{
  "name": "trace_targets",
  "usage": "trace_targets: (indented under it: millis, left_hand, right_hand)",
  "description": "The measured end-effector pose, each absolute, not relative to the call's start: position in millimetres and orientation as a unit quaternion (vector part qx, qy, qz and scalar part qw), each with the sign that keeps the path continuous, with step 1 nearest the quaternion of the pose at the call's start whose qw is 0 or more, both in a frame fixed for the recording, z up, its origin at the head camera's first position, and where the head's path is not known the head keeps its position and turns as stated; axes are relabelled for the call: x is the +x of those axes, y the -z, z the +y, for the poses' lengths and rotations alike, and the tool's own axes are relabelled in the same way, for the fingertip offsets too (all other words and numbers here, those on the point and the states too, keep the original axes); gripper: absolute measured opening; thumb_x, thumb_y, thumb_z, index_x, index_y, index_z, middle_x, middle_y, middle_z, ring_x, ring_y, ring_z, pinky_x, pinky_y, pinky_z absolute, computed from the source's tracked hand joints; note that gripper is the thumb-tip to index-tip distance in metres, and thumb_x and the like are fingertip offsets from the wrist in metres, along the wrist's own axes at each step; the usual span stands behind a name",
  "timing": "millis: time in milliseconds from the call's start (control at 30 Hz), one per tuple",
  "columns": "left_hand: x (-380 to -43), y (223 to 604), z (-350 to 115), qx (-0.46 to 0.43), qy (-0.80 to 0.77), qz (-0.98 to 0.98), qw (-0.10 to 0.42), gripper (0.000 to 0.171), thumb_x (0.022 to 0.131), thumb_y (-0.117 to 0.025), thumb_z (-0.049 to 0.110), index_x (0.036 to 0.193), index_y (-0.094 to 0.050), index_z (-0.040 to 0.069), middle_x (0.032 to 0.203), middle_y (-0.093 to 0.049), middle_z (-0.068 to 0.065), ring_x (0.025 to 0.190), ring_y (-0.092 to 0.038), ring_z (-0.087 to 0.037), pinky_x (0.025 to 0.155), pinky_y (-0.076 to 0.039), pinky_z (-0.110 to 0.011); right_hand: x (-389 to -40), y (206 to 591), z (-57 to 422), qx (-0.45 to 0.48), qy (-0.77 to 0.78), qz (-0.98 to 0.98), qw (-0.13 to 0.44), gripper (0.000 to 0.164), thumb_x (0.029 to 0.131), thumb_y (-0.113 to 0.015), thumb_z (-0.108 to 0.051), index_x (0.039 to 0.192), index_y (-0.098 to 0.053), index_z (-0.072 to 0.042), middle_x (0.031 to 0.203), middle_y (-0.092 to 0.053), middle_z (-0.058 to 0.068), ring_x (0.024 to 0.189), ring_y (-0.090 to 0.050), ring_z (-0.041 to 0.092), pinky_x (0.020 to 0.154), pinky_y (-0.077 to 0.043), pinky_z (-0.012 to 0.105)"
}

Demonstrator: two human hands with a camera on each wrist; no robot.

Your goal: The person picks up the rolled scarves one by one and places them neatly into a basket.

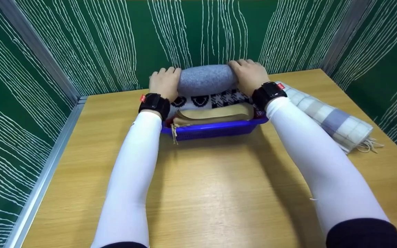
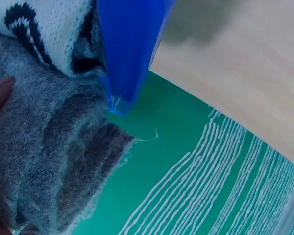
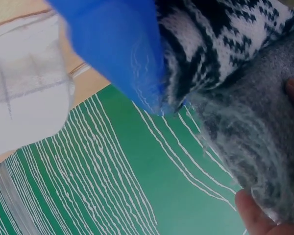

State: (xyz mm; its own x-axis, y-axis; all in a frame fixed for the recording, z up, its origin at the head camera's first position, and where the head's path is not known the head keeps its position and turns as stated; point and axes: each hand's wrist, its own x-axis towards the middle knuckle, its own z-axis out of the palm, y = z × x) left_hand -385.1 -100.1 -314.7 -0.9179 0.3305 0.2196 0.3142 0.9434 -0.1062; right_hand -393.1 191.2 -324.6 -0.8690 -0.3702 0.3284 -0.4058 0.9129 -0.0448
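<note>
A rolled grey scarf (image 1: 207, 80) lies across the back of a blue basket (image 1: 215, 130), held at both ends. My left hand (image 1: 165, 82) grips its left end; the left wrist view shows the layered end of the roll with fingers (image 2: 0, 95) on it. At the other end my right hand (image 1: 251, 76) holds the roll between thumb and fingers (image 3: 255, 215). In front of it, inside the basket, are a black-and-white patterned knit scarf (image 1: 226, 99) and a tan rolled scarf (image 1: 215, 113) whose fringe hangs over the rim. Something dark red shows at the basket's ends.
To the right of the basket, a plaid rolled scarf (image 1: 333, 119) with white fringe lies on the wooden table (image 1: 205, 193). Green walls (image 1: 191, 31) with white wavy lines stand at the back and sides. A metal rail (image 1: 53, 162) runs along the table's left edge.
</note>
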Motion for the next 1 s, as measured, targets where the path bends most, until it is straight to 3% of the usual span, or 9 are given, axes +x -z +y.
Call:
trace_targets:
  millis: [233,600,1000]
  left_hand:
    - [-388,319,-103,-0.163,-0.020,-0.981,0.107,0.064,0.102,-0.069,0.014,0.162,-0.047,0.007,0.160,-0.056,-0.017,0.146,-0.055,-0.040,0.121,-0.047,-0.057]
    - [-396,330,-111,-0.167,-0.010,-0.986,0.018,0.101,0.097,-0.078,0.031,0.174,-0.017,0.009,0.178,-0.030,-0.018,0.165,-0.027,-0.044,0.135,-0.026,-0.057]
    - [-400,338,-115,-0.174,-0.011,-0.985,-0.002,0.099,0.096,-0.072,0.028,0.174,-0.015,0.007,0.178,-0.028,-0.020,0.164,-0.026,-0.045,0.136,-0.023,-0.056]
  right_hand:
    - [-398,331,194,0.208,-0.048,-0.968,0.132,0.068,0.097,-0.073,-0.009,0.158,-0.045,0.002,0.154,-0.055,0.033,0.141,-0.054,0.054,0.120,-0.044,0.068]
    - [-406,338,198,0.197,-0.045,-0.977,0.060,0.095,0.084,-0.073,-0.017,0.166,-0.029,0.002,0.163,-0.040,0.036,0.152,-0.039,0.057,0.130,-0.030,0.066]
    - [-406,337,195,0.196,-0.045,-0.979,0.015,0.101,0.082,-0.070,-0.018,0.168,-0.022,0.004,0.166,-0.034,0.040,0.154,-0.033,0.061,0.131,-0.025,0.069]
